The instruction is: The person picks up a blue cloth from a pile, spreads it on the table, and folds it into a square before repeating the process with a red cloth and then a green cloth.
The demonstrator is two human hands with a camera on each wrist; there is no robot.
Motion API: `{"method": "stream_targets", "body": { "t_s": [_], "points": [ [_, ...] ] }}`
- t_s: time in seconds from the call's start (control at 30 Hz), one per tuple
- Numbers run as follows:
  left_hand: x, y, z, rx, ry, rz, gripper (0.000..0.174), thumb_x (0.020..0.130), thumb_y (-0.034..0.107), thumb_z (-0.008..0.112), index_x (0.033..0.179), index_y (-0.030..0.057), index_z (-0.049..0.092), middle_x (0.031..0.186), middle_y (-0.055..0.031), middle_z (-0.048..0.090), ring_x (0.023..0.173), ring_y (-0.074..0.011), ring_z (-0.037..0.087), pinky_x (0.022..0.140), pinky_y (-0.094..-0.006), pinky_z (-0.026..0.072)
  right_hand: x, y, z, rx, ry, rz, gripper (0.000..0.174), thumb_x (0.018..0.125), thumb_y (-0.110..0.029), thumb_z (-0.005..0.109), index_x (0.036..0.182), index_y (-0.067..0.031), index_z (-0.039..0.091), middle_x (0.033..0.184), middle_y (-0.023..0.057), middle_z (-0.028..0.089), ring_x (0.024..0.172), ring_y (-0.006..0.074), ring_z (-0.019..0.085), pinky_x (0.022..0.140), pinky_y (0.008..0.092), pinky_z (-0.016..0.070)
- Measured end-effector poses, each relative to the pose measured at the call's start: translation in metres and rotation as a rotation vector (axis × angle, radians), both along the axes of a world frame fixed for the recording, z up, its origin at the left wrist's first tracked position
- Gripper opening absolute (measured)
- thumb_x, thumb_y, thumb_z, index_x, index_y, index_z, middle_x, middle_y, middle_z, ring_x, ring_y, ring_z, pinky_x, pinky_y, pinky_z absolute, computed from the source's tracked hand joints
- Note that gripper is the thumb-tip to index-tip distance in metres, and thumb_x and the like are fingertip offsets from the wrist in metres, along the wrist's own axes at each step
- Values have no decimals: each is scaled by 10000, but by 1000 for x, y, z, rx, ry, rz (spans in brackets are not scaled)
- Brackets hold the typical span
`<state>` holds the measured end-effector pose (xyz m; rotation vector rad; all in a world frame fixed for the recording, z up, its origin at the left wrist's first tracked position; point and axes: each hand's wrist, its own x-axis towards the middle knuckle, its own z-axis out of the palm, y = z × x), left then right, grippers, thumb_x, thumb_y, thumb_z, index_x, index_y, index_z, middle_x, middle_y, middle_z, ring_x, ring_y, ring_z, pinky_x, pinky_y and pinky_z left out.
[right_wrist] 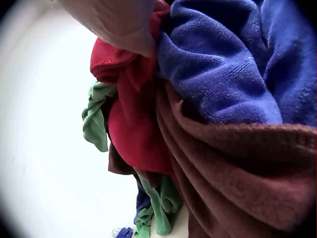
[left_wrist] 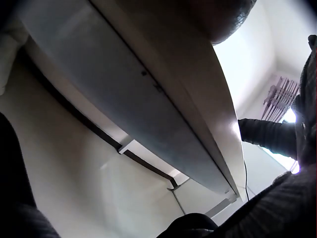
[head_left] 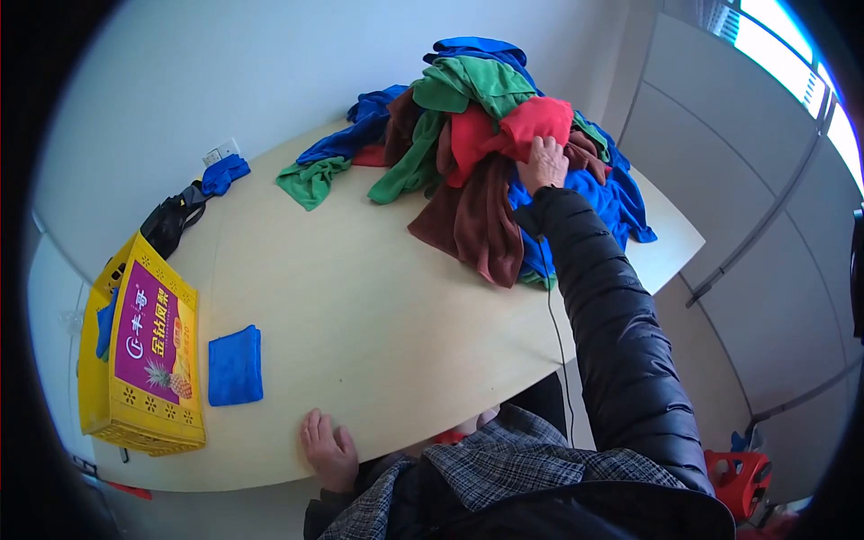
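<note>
A heap of crumpled cloths in blue, green, brown and red lies on the far right of the table. My right hand [head_left: 544,165] reaches over it and grips a red cloth [head_left: 537,124] near the top. Below that hand in the right wrist view, a brown cloth [right_wrist: 247,168] hangs in folds in front of a blue cloth [right_wrist: 213,64]. My left hand [head_left: 329,450] rests on the table's front edge, fingers relaxed and holding nothing. To its upper left, a folded blue cloth [head_left: 235,365] lies flat.
A yellow crate [head_left: 144,432] with a pineapple label stands at the table's left, blue cloth inside. Behind it are a black strapped item [head_left: 169,225] and a small blue cloth [head_left: 225,175] by the wall socket. A thin cable [head_left: 555,315] hangs from the right sleeve.
</note>
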<state>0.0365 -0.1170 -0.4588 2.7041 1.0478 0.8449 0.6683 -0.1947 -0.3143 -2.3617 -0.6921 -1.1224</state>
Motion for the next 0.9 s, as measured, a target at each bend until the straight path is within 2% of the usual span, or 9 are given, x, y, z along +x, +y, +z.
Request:
{"method": "stream_targets", "body": {
  "t_s": [0.23,0.33,0.4,0.47,0.57,0.63,0.7,0.77,0.9],
  "points": [
    [0,0,3,-8,-35,-3,344,807,67,666,1123,-51,598,1286,-260,582,1222,-451,524,1063,-518,414,57,-6,-18,217,274,11,335,807,-289,787,1014,-65,649,963,116,680,867,303,668,779,413,538],
    [0,-1,5,-7,-35,11,345,803,63,661,1122,-52,596,1287,-255,581,1226,-448,518,1066,-514,407,44,-21,-12,584,413,489,189,891,-184,739,1006,-48,674,863,36,678,788,161,642,748,323,521],
    [0,-2,5,-7,-41,7,342,807,63,659,1123,-52,596,1287,-253,581,1225,-447,517,1067,-512,406,0,-22,0,690,610,872,134,948,-84,681,1062,-16,667,902,-28,635,855,63,586,753,260,503],
    [-1,-2,4,-1,-41,6,335,815,64,654,1124,-52,597,1286,-250,581,1224,-446,515,1068,-506,404,-72,-21,9,665,746,1183,111,970,-64,660,1062,-1,663,964,-40,644,892,59,595,787,244,508],
    [-3,-2,2,18,-52,-11,325,831,64,644,1134,-47,601,1288,-246,579,1221,-444,514,1069,-504,400,-189,-28,20,569,894,1123,124,989,-101,658,1084,-24,674,995,-28,657,903,55,603,816,223,506],
    [-6,-2,2,-16,-88,-33,337,845,78,650,1158,-41,606,1283,-232,589,1230,-430,513,1065,-498,402,-237,-32,19,404,1409,1337,152,997,-139,661,1112,-42,684,1018,-12,687,919,73,641,855,231,520],
    [-8,0,4,-15,-89,-91,359,861,82,664,1196,-36,604,1272,-220,605,1184,-418,554,1027,-464,441,-273,-33,13,392,1583,1353,160,1000,-146,657,1119,-42,684,1022,-5,694,923,80,651,865,235,525],
    [-6,-2,10,-278,-144,-71,356,895,86,668,1223,-34,601,1252,-216,622,1130,-402,599,983,-418,479,-299,-32,15,385,1827,1352,178,1006,-161,649,1132,-40,684,1030,8,708,931,93,671,884,243,535],
    [10,-4,45,-263,-484,-106,371,887,94,713,1231,11,599,1204,-189,639,1073,-363,630,935,-430,503,-330,-36,31,409,1911,1426,191,1014,-168,636,1146,-39,683,1037,18,718,946,100,683,900,246,539]
  ]
}}
